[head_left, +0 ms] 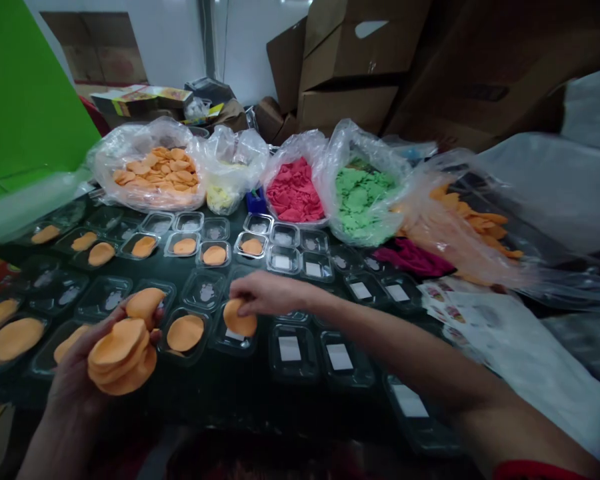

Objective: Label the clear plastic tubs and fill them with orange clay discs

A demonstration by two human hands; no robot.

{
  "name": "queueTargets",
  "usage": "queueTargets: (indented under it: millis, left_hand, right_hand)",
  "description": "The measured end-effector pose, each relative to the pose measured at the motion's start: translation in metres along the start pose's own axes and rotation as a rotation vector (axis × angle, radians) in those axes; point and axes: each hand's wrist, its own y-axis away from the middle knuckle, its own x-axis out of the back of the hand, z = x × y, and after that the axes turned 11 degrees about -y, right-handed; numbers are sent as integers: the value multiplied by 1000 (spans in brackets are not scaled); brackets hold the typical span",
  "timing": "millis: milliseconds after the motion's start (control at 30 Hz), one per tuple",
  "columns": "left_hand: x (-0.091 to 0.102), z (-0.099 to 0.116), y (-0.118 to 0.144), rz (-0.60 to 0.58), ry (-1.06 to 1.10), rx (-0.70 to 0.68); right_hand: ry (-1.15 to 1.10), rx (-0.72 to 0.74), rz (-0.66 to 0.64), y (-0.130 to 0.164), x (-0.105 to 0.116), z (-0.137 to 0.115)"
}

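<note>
My left hand (75,373) holds a stack of orange discs (121,353) low at the left, above the near row of clear plastic trays. My right hand (265,293) reaches across to the middle and pinches one orange disc (240,320) that rests in a clear tray (230,337). The tray just left of it (186,333) holds a single orange disc, and several trays farther left and in the rows behind hold one each. The trays to the right (290,350) show only white labels inside.
Open plastic bags stand behind the trays: orange discs (157,170), yellow pieces (223,197), red pieces (294,190), green pieces (363,193), more orange pieces (465,213). Cardboard boxes (350,60) pile up at the back. A green panel (25,93) stands left; label sheets (460,310) lie right.
</note>
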Motion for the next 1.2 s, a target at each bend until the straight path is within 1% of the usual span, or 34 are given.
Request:
queueTargets:
  millis: [33, 67, 100, 167, 200, 233, 267, 367, 433, 467, 500, 600, 633, 700, 733, 767, 867, 900, 933, 1033, 1067, 1133, 1200]
  left_hand:
    - [-2, -3, -2, -15, 0, 7]
    - [-4, -5, -4, -33, 0, 9]
    - [-4, -6, -5, -54, 1, 11]
    - [-3, -9, -7, -77, 16, 11]
    - [-1, -9, -8, -81, 27, 12]
    - [1, -10, -9, -77, 36, 18]
    - [2, -11, -10, -71, 43, 27]
    - [0, -14, -12, -90, 52, 80]
    - [-9, -19, -12, -137, 74, 131]
    - [-15, -21, -12, -168, 84, 151]
    - [-22, -25, -12, -201, 89, 168]
    - [-47, -37, -9, -312, 71, 221]
    - [-55, -42, -8, -349, 59, 246]
    - [-70, -51, -5, -403, 38, 281]
    - [-76, -56, -3, -421, 30, 291]
    - [-82, -61, -2, -440, 23, 301]
    - [-93, -76, 3, -528, -2, 346]
    - [-95, -80, 4, -555, -12, 366]
    - [-98, -84, 5, -571, -22, 383]
    - [-104, -90, 8, -566, -72, 418]
    - [-106, -91, 8, -565, -91, 419]
    - [-108, -90, 8, -590, -135, 411]
    - [-110, -90, 9, -649, -158, 378]
  right_hand:
    - [54, -16, -26, -2, -9, -4]
    - [124, -30, -15, -2, -15, -7]
    - [197, -38, 29, -1, -19, -10]
    - [310, -33, 158, 2, -21, -13]
    - [340, -27, 196, 5, -21, -13]
    - [357, -26, 201, 6, -22, -13]
    - [370, -32, 180, 8, -24, -11]
    - [398, -61, 31, 6, -35, -5]
    - [402, -68, -33, 3, -40, -3]
    - [389, -68, -24, 3, -39, -3]
    - [360, -64, 30, 3, -36, -4]
    - [158, 18, 300, 15, -20, -12]
    - [77, 61, 342, 22, -16, -16]
    - [-24, 113, 320, 37, -11, -23]
    - [-52, 104, 309, 46, -11, -25]
    - [-75, 76, 329, 54, -12, -25]
    - [-177, -19, 495, 79, -17, -23]
    - [-207, -36, 516, 87, -19, -22]
    - [-221, -52, 506, 94, -22, -20]
    - [-174, -117, 399, 113, -30, -19]
    - [-130, -136, 390, 117, -34, -19]
    - [-23, -127, 438, 124, -42, -18]
    - [24, -55, 543, 129, -49, -16]
